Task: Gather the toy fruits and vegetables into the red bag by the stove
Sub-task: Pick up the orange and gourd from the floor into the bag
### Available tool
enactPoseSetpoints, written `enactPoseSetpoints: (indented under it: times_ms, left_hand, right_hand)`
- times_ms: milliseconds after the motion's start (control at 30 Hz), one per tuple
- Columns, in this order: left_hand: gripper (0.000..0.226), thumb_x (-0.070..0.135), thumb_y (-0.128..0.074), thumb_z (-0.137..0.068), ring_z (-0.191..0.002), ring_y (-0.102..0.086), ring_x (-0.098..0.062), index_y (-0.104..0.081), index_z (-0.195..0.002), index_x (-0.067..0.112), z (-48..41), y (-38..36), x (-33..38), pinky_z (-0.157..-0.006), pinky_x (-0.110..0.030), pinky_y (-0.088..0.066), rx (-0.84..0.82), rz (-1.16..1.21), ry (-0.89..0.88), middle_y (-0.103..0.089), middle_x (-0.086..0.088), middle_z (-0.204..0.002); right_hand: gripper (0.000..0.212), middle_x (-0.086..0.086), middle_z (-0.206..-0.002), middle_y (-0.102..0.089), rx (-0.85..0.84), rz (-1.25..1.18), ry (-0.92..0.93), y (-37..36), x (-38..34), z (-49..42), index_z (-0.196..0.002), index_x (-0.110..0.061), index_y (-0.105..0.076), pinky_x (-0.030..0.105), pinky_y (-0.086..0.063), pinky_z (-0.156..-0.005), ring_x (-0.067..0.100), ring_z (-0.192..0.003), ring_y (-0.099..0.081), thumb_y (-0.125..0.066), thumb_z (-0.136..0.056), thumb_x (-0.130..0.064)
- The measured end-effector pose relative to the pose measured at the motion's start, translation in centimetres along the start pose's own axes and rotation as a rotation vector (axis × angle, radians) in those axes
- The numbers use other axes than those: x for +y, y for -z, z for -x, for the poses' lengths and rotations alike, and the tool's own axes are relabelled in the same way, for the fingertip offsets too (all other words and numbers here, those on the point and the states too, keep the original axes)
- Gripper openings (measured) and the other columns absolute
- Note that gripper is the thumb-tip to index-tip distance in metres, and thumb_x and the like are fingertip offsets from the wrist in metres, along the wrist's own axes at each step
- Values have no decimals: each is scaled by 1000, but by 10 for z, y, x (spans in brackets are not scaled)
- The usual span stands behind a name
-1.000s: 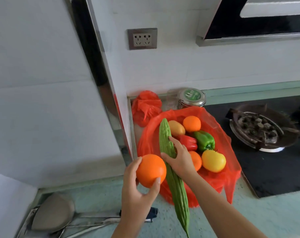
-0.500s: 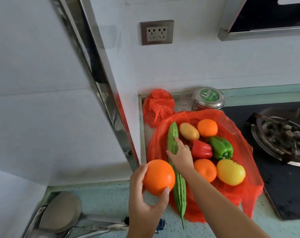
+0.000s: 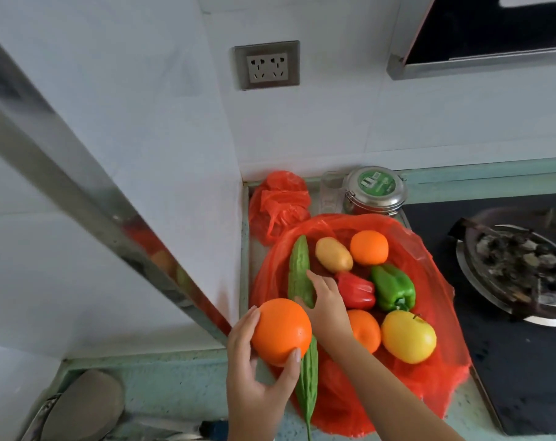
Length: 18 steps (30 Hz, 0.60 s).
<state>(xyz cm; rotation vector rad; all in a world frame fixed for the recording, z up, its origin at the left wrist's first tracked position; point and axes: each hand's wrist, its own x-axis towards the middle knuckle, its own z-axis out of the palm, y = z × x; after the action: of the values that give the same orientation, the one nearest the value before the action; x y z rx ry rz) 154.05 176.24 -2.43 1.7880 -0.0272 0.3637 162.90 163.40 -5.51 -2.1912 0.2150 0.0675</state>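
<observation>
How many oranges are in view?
3. One orange in the left hand, one far in the bag beside the potato, one partly behind the right hand. More may lie hidden.

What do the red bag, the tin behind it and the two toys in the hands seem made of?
Red bag: thin translucent plastic film, crinkled.
Tin: bright metal, probably stainless steel; reflective wall, wire clasp.
Orange in the left hand: smooth with a soft sheen, likely plastic or foam.
Bitter gourd in the right hand: matte, moulded ridges, likewise.
</observation>
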Motion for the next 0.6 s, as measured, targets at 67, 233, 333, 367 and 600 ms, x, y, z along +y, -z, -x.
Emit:
enactPoseSetpoints:
  times_ms: [67,233,333,367,600]
  left_hand:
    - [67,52,-73,-63,-122,-46,-19,-46,-124,43,-4,-9,0,-80,-27,-52,-1,27,10,-42,18,-134]
    - [70,60,-68,-68,-122,-46,-20,-45,-127,31,-20,-41,0,-82,-29,-52,-35,-15,-28,-42,6,-133]
    - [65,47,-68,-71,-122,-46,-17,-44,-128,28,-31,-64,-3,-84,-44,-52,-70,-92,-71,-45,8,-131]
    - [65,45,-68,-72,-122,-46,-16,-44,-129,26,-34,-72,-4,-85,-46,-51,-89,-119,-90,-45,8,-131]
    - [61,44,-62,-73,-119,-41,-9,-41,-127,24,-60,-129,-2,-98,-14,-33,-244,-255,-192,-47,-5,-126]
  right_hand:
    - [59,6,-136,-41,34,2,56,15,2,6,-137,-14,-39,24,-34,-98,19,-126,-39,-64,-85,-24]
    - [52,0,-132,-47,114,94,156,59,20,15,-132,-16,-46,26,-41,-92,18,-121,-44,-64,-84,-23]
    - [51,1,-132,-49,161,170,161,87,37,18,-130,-16,-49,25,-37,-93,20,-124,-43,-66,-82,-23]
    - [51,1,-133,-49,166,195,152,96,43,20,-130,-17,-50,24,-36,-94,20,-125,-42,-67,-82,-24]
    - [56,0,-133,-48,176,255,81,140,76,22,-131,-19,-48,28,-34,-96,22,-123,-41,-69,-79,-26]
